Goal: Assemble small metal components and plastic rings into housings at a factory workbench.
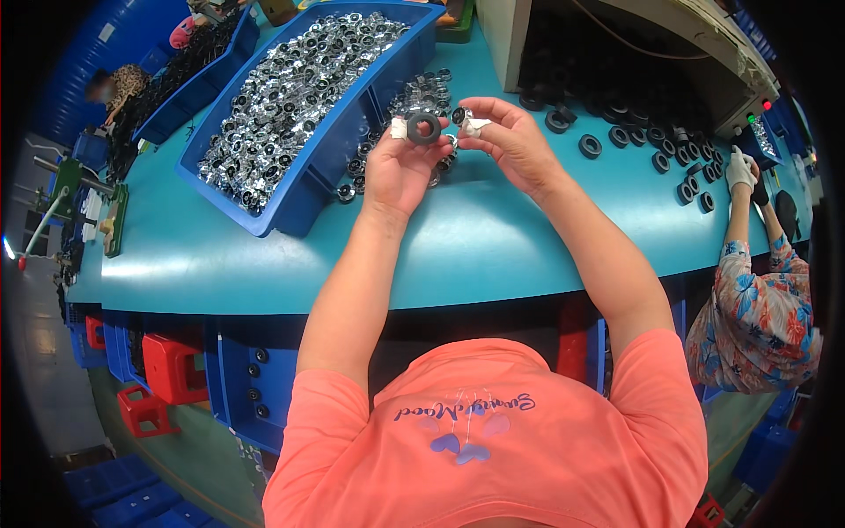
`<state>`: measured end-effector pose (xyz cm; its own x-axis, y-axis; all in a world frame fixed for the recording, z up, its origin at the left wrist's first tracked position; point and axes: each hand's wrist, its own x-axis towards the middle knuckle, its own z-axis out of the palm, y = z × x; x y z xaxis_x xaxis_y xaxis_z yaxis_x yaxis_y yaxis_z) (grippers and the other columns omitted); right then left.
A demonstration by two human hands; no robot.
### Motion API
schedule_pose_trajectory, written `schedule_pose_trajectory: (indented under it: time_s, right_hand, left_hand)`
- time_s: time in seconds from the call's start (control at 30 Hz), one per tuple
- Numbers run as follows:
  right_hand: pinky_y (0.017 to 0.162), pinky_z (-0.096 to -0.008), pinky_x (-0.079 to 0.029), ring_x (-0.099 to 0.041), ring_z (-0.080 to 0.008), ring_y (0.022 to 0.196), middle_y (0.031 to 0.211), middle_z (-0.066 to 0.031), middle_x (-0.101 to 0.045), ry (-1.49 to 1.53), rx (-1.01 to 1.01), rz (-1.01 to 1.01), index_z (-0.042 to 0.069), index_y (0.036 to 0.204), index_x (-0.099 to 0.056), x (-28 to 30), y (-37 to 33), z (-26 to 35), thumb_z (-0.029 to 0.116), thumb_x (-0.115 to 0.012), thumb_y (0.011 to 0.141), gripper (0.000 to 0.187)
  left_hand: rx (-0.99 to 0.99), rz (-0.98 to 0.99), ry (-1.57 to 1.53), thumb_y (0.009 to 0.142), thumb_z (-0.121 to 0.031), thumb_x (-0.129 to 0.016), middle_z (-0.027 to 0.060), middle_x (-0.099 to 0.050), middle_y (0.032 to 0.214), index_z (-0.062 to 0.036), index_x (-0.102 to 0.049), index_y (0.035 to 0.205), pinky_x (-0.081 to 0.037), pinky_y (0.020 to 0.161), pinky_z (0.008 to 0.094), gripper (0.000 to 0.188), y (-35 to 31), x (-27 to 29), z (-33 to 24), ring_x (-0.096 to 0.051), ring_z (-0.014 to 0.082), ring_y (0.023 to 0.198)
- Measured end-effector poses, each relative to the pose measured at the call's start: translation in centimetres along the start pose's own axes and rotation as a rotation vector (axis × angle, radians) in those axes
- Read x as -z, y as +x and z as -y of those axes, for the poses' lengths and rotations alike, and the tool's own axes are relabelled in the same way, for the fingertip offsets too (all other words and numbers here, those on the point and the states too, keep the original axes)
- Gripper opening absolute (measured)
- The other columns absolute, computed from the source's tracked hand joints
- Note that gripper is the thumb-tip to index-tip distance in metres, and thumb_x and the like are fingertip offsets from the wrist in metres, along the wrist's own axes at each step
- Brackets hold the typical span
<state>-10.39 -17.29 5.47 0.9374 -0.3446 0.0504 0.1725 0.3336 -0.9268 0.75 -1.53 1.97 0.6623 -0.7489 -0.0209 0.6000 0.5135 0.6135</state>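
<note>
Above the table, my left hand (pixel 400 172) is closed on a black rubber ring (pixel 423 128), held facing up between thumb and fingers. Close beside it, my right hand (pixel 515 145) pinches a small wheel hub (pixel 460 115) with a dark centre and shiny rim. The ring and the hub are apart. White wraps cover some of my fingertips. Behind and below my hands lies a loose pile of shiny hubs (pixel 422 92), partly hidden by the left hand.
A blue bin (pixel 290 198) full of silvery hubs stands left of my hands. Several black rubber rings (pixel 591 146) lie scattered at the right, before a box-like machine (pixel 500 44). Another person's gloved hand (pixel 741 169) works at the far right. Red stools (pixel 172 370) stand below left.
</note>
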Motion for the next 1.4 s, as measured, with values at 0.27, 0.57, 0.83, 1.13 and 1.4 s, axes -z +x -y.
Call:
schedule_pose_trajectory:
  time_s: [0.27,0.57,0.83,1.13,1.4]
  right_hand:
    - [0.09,-0.0321,-0.054,-0.064,-0.0174,0.103,0.116,-0.0118,-0.063,0.035,0.0,0.009,-0.004,0.122,-0.059,0.3,0.0,0.0,0.006,-0.068,0.086,0.038]
    - [0.085,-0.0303,-0.056,-0.068,-0.0149,0.092,0.11,-0.0058,-0.068,-0.311,0.197,0.019,0.001,0.113,-0.067,-0.7,-0.5,-0.9,0.009,-0.078,0.081,0.035]
    - [0.075,-0.0277,-0.058,-0.071,-0.0162,0.081,0.094,-0.0065,-0.066,-0.72,0.427,-0.086,0.003,0.102,-0.073,-1.2,-0.8,-0.6,0.007,-0.079,0.077,0.027]
    - [0.075,-0.0295,-0.059,-0.071,-0.0178,0.081,0.096,-0.0076,-0.066,-0.825,0.49,-0.126,0.004,0.102,-0.072,-1.2,-0.8,-1.2,0.002,-0.076,0.076,0.026]
    - [0.093,-0.0328,-0.053,-0.064,-0.0205,0.106,0.109,-0.0096,-0.064,-0.598,0.236,-0.068,0.005,0.118,-0.07,-0.7,-0.3,-0.8,0.014,-0.071,0.083,0.036]
  left_hand:
    - [0.005,0.012,-0.006,0.098,-0.013,-0.038,0.0242,-0.062,0.118,0.0019,-0.057,0.117,-0.053,0.089,0.0462,0.031,0.3,0.6,0.2,-0.063,0.0304,0.097]
    - [-0.077,0.027,0.05,0.1,-0.017,-0.052,0.0108,-0.066,0.108,-0.003,-0.06,0.11,-0.053,0.088,0.0412,0.019,0.0,0.0,0.7,-0.064,0.0232,0.095]
    - [-0.088,0.02,0.319,0.1,-0.02,-0.059,0.0058,-0.066,0.109,-0.0025,-0.056,0.125,-0.052,0.084,0.0301,0.031,-0.3,-0.9,0.9,-0.064,0.0152,0.097]
    - [-0.193,0.012,0.607,0.098,-0.012,-0.062,0.0077,-0.066,0.111,0.0018,-0.052,0.13,-0.053,0.084,0.0271,0.036,-0.8,-2.0,2.1,-0.064,0.0132,0.097]
    - [-0.24,-0.033,0.599,0.103,-0.015,-0.053,0.0059,-0.066,0.105,-0.0016,-0.055,0.124,-0.052,0.076,0.0245,0.025,-1.0,-2.1,1.5,-0.063,0.0114,0.087]
